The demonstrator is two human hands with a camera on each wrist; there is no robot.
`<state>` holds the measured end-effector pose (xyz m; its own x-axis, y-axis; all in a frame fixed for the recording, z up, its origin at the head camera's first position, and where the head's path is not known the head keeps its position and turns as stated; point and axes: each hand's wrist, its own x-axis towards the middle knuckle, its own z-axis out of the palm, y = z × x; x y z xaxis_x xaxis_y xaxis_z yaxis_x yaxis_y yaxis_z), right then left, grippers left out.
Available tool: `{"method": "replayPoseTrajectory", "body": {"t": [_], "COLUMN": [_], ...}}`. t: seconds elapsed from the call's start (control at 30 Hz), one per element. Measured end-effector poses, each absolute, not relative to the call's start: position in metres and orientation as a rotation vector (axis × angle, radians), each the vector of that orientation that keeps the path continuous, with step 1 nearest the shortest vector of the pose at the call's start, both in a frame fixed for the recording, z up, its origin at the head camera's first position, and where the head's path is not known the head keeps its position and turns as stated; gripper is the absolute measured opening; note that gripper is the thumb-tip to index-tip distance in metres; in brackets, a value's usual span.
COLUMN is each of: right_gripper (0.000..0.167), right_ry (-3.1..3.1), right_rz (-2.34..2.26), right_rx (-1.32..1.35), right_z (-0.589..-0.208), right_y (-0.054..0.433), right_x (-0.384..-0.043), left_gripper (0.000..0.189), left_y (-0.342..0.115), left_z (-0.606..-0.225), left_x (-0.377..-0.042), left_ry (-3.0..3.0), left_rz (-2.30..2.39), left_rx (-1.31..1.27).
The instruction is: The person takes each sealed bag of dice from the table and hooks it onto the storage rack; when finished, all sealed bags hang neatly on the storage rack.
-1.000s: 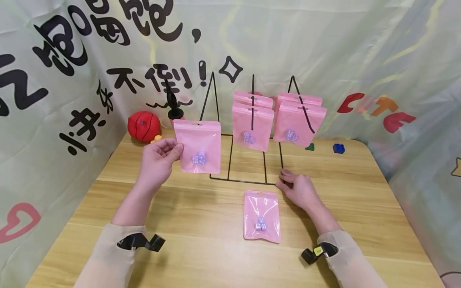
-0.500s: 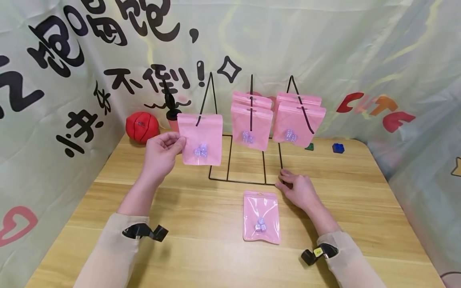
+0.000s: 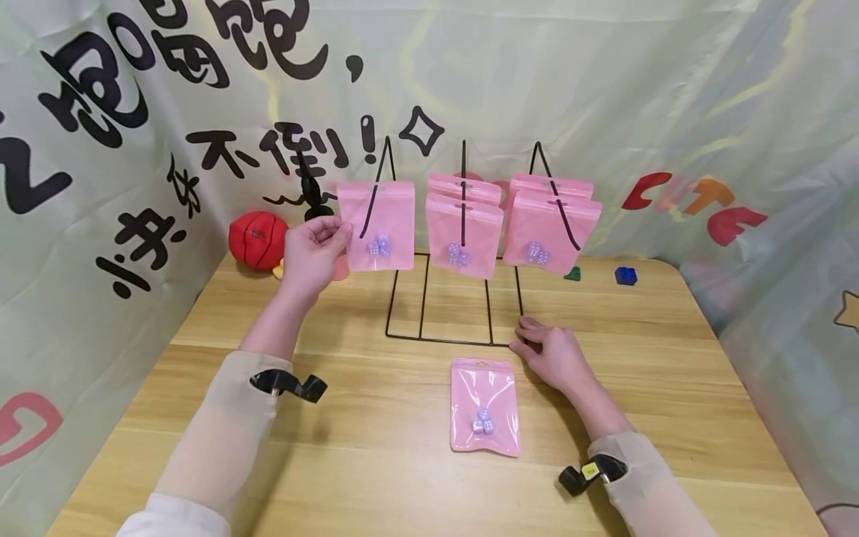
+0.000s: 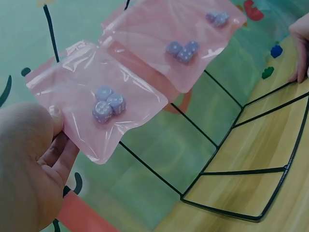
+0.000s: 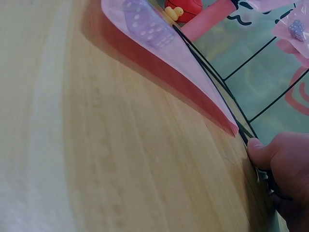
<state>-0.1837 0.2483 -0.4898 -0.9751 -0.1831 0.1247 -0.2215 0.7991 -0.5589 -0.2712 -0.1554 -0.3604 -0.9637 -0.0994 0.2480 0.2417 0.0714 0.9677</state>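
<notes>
My left hand point(image 3: 314, 257) pinches the side edge of a pink zip bag point(image 3: 392, 205) holding several lilac dice point(image 4: 109, 104). The left hook of a black wire rack point(image 3: 436, 341) runs through the bag's top and shows in front of it. Upright, the bag faces me. At the rack's front right corner, my right hand point(image 3: 553, 354) grips the base wire between thumb and fingers. Pink bags with dice hang two deep on the middle hook point(image 3: 470, 220) and the right hook point(image 3: 546, 216). Another pink bag point(image 3: 483, 384) lies flat before the rack.
A red ball point(image 3: 258, 240) stands at the back left, with a small yellow duck point(image 5: 174, 13) near it. A blue toy brick point(image 3: 626, 276) and a green one point(image 3: 573, 274) lie behind on the right. A printed cloth point(image 3: 604, 89) encloses the table.
My left hand has raised the bag and moved it back onto the left hook, which now runs further through it. My right hand stays on the rack's corner.
</notes>
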Motion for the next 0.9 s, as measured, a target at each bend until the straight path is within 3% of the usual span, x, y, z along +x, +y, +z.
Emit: {"method": "replayPoseTrajectory", "body": {"t": [0.27, 0.47, 0.9], "right_gripper": [0.04, 0.041, 0.04], "right_ry": [-2.937, -2.946, -2.897], "right_rz": [0.943, 0.94, 0.945], "right_rx": [0.31, 0.306, 0.351], "right_z": [-0.491, -0.492, -0.49], "right_y": [0.246, 0.246, 0.25], "right_x": [-0.18, -0.18, -0.184], "left_gripper": [0.018, 0.028, 0.043], "left_y": [-0.152, -0.158, -0.163], "left_z": [-0.362, -0.369, -0.411], "left_x": [-0.287, -0.283, -0.22], "left_ry": [-2.066, -2.175, -2.536], "left_rz": [-2.008, -1.954, -1.942], "left_rx": [-0.138, -0.163, -0.18]}}
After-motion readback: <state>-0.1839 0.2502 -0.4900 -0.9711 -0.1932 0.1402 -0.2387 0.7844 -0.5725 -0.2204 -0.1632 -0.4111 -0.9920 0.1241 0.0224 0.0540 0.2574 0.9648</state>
